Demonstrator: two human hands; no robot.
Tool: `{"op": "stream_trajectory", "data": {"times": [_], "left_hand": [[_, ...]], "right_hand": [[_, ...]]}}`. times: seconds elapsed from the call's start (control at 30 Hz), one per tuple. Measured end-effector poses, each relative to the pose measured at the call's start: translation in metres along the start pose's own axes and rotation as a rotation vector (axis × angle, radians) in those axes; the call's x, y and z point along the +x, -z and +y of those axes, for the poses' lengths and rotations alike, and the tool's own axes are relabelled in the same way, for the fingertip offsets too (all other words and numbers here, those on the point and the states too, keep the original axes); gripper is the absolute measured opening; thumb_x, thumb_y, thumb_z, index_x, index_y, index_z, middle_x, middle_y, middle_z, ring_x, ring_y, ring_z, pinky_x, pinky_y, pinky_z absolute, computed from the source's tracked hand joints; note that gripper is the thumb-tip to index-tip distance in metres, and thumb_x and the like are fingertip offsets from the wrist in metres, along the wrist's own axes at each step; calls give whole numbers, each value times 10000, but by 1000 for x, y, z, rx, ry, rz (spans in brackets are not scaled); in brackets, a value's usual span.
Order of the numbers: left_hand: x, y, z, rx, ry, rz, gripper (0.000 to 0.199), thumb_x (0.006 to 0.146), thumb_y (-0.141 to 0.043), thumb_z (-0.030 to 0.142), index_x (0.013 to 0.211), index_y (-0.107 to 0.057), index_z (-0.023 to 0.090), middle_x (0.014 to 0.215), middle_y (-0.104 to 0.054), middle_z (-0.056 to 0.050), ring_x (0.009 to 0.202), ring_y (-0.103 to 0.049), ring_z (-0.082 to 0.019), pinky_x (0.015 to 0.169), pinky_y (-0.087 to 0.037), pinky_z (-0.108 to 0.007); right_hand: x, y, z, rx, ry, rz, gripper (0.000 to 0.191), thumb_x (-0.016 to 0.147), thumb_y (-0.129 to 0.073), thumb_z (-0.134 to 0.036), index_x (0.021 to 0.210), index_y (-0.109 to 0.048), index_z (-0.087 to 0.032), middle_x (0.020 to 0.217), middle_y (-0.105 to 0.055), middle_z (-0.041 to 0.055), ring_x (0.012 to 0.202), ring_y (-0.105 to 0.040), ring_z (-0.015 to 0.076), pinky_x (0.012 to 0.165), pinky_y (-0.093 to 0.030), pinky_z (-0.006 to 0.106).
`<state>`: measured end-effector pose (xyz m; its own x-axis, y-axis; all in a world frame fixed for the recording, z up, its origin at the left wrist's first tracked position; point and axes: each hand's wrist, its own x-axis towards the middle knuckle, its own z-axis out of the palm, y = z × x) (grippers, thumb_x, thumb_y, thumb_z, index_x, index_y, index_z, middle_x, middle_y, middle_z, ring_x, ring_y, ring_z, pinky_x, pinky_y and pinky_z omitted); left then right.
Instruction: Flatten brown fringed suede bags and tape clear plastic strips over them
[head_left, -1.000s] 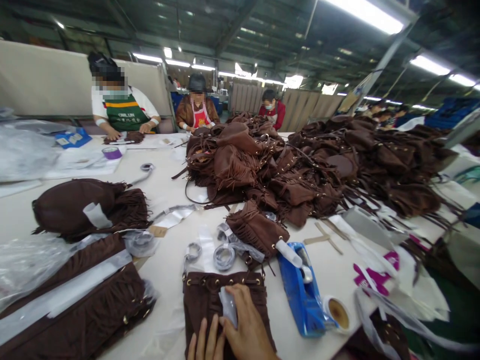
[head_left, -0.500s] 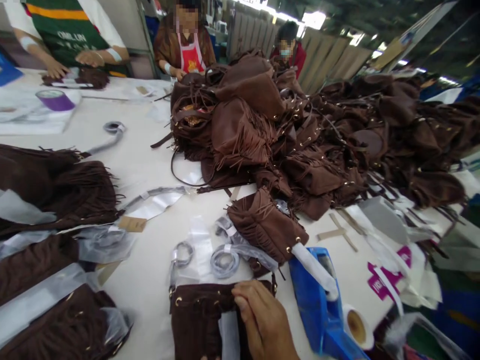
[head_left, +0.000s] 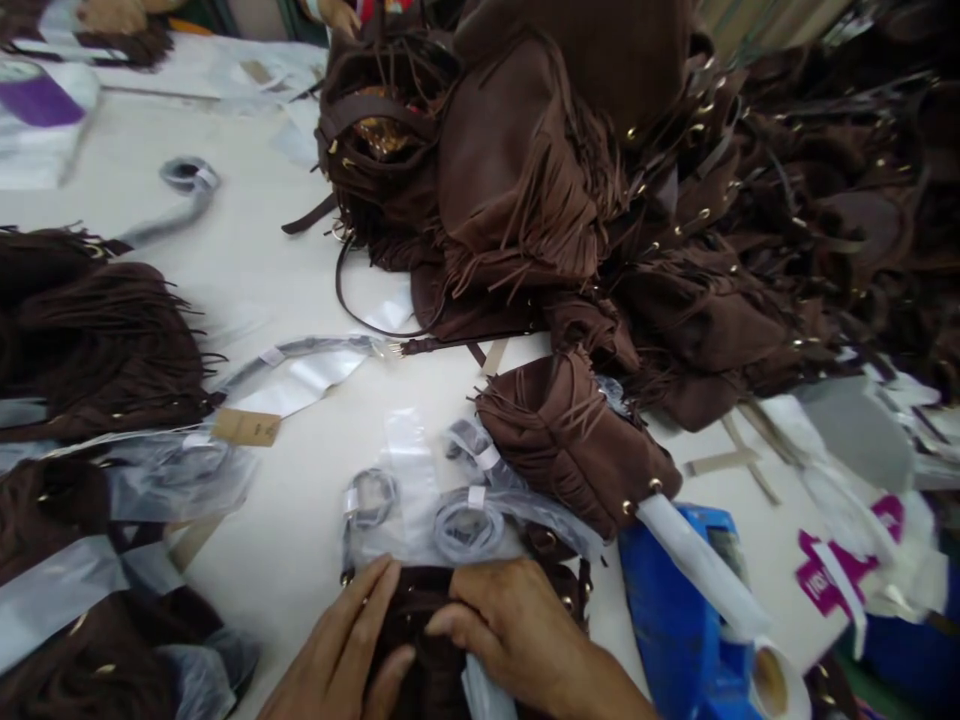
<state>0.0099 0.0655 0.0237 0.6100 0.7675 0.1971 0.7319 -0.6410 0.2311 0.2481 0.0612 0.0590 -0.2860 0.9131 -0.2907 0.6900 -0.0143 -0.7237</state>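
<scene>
A dark brown handbag (head_left: 429, 660) lies in front of me at the bottom of the head view, its lower part cut off by the frame. Along its left side rests my left hand (head_left: 341, 645), fingers stretched out and thumb apart. My right hand (head_left: 517, 625) has its fingers curled over the bag's top edge, thumb pressed against the front. A strip of pale wrapping (head_left: 486, 690) shows below that hand. Just beyond the bag lie coiled straps in clear plastic (head_left: 469, 530), and a smaller wrapped coil (head_left: 371, 497) is to their left.
A large heap of brown fringed bags (head_left: 517, 170) covers the back and right. On the right stand a blue tape dispenser (head_left: 667, 610) and a tape roll (head_left: 772, 685). More fringed bags (head_left: 105, 340) lie left, near a tan tag (head_left: 247, 427). A co-worker's hand (head_left: 341, 18) shows at the top.
My left hand has come up onto the bag's left side. The right hand now curls over the top edge. My view has tipped downward and closer to the table.
</scene>
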Motion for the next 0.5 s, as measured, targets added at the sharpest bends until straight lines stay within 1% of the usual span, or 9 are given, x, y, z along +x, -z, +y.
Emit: {"op": "stream_trajectory", "data": {"times": [0.03, 0.1, 0.17, 0.2, 0.3, 0.4, 0.5], "left_hand": [[15, 2, -3, -12, -44, -13, 542, 966, -412, 484, 1385, -481, 148, 1249, -671, -91, 1045, -660, -163, 792, -553, -243], [40, 9, -8, -74, -109, -64, 464, 956, -434, 495, 1284, -562, 192, 1084, -723, -45, 885, -675, -156, 722, -544, -254], [56, 16, -13, -171, -173, -123, 362, 929, -497, 485, 1164, -612, 235, 919, -718, -9, 776, -642, -159, 654, -518, -264], [60, 18, -15, -223, -199, -160, 310, 913, -529, 480, 1096, -625, 249, 870, -701, 0, 763, -623, -161, 637, -503, -263], [61, 17, -22, -347, -247, -220, 206, 885, -581, 459, 903, -610, 255, 816, -659, 3, 820, -586, -172, 635, -475, -243], [54, 9, -27, -393, -222, -218, 225, 876, -592, 469, 831, -572, 249, 825, -651, -2, 889, -569, -183, 668, -471, -235], [47, 1, -30, -387, -180, -233, 263, 869, -599, 496, 815, -559, 242, 791, -630, 5, 791, -551, -168, 652, -451, -240]], "right_hand": [[1, 3, 1, 46, 13, -32, 364, 984, -512, -447, 725, -575, -200, 641, -609, -43, 565, -511, 92, 540, -264, 238], [2, 7, 3, 130, 24, -72, 391, 979, -515, -469, 707, -572, -194, 610, -576, -57, 541, -481, 76, 519, -260, 215], [2, 8, 5, 190, 15, -83, 431, 981, -499, -493, 684, -566, -188, 582, -545, -63, 528, -473, 68, 505, -266, 197], [2, 8, 7, 208, 8, -83, 444, 997, -466, -485, 686, -575, -188, 577, -543, -63, 526, -478, 65, 503, -273, 190], [-1, 7, 10, 150, -7, -52, 445, 1041, -362, -413, 754, -631, -206, 612, -595, -51, 540, -526, 76, 522, -306, 196], [-3, 7, 13, -27, -37, 10, 411, 1027, -377, -421, 808, -662, -220, 634, -644, -25, 564, -582, 113, 544, -329, 231], [-5, 6, 15, -72, -65, 42, 432, 1025, -368, -465, 830, -681, -240, 615, -652, -21, 562, -607, 127, 537, -329, 244]]}}
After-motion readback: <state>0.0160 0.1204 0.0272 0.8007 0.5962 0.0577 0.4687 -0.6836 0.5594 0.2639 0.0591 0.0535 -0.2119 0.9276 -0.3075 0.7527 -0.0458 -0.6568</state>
